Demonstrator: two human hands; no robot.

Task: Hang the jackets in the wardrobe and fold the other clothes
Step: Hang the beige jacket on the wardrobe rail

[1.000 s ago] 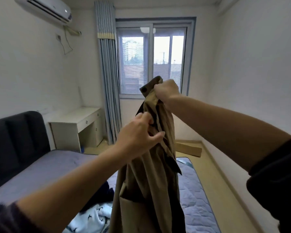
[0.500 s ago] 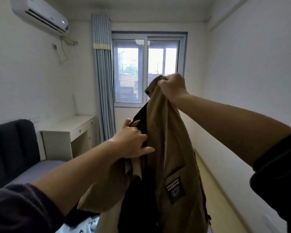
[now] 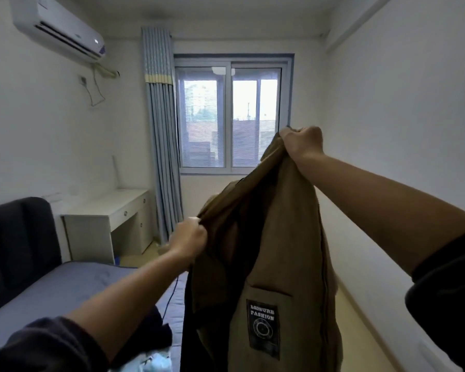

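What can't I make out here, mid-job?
The wardrobe and hangers: outside the head view.
Hem of the brown fabric jacket: cut off by the bottom edge.
The dark garment and pale blue patterned cloth on the bed: partly hidden by the left forearm.
Fabric inside the right hand's grip: covered by fingers.

Head camera, near jacket (image 3: 285,237), facing window (image 3: 232,116)

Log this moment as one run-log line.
left hand: grips tan jacket edge, low | right hand: grips jacket top, high | jacket: held up, hanging open | wardrobe: not in view
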